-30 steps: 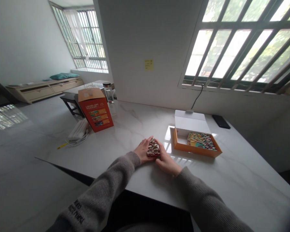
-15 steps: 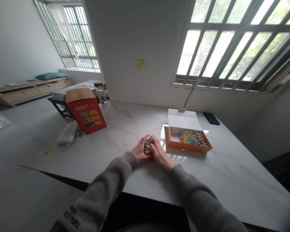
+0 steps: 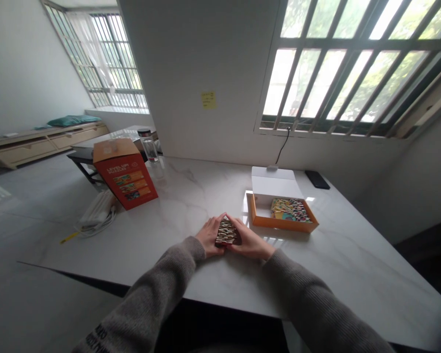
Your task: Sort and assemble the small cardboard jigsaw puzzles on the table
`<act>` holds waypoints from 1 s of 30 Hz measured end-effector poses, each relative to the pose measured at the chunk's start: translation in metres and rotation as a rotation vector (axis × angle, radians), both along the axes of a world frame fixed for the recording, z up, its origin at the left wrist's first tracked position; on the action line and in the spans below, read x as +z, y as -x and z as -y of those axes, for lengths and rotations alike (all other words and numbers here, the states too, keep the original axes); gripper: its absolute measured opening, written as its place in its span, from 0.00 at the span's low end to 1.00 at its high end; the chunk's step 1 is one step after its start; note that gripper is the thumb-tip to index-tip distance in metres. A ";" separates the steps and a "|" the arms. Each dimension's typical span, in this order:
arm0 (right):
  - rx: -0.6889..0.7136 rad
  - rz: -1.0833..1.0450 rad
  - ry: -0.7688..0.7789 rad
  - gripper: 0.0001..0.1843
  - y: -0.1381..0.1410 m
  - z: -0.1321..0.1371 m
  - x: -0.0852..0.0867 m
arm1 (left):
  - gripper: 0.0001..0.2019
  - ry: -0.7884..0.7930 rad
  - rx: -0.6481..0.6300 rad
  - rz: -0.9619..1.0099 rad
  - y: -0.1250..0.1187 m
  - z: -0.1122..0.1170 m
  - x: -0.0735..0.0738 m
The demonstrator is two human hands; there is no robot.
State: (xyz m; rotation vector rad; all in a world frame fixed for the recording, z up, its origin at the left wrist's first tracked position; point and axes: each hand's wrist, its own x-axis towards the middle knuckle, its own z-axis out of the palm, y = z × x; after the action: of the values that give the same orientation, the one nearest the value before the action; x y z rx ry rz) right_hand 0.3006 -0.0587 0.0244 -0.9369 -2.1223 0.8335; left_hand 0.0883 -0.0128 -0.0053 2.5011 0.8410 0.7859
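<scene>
A compact stack of puzzle pieces (image 3: 226,232), seen by its pale and dark edges, is cupped between both hands just above or on the table. My left hand (image 3: 210,237) wraps its left side, and my right hand (image 3: 250,240) curves round its right side. The fingertips meet at the far side and the thumbs at the near side. Right of the hands stands an open orange box (image 3: 284,225), its white lid (image 3: 274,181) tipped back. More puzzle pieces (image 3: 292,210) fill the right part of that box.
On the left of the marble-look table (image 3: 191,191) stand a red puzzle carton (image 3: 128,179) and a glass bottle (image 3: 149,147). A white power strip with cable (image 3: 97,212) lies beside the carton. A black phone (image 3: 317,179) rests at the back right. A yellow note (image 3: 208,100) is on the wall.
Both hands have come slightly nearer to me with the stack, and the right fingers have spread round its side, showing more of the piece edges. The view has shifted a little.
</scene>
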 end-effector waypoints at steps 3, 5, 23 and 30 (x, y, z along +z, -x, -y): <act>-0.008 0.040 -0.069 0.51 -0.004 0.005 0.009 | 0.56 0.005 -0.100 0.084 -0.004 0.001 0.008; -0.014 0.076 -0.150 0.52 -0.012 0.008 0.024 | 0.55 0.006 -0.133 0.143 -0.013 0.000 0.019; -0.277 0.409 -0.033 0.44 -0.145 -0.074 0.080 | 0.52 0.072 -0.053 -0.095 -0.166 -0.101 0.066; -0.257 0.650 -0.043 0.45 -0.152 -0.079 0.058 | 0.47 -0.073 -0.016 -0.318 -0.163 -0.102 0.060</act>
State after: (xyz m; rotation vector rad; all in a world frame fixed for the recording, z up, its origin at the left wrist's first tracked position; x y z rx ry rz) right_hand 0.4528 0.0198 0.0822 -1.5770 -2.4527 0.3744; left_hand 0.2516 0.0889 0.0549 2.7380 0.9062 0.4247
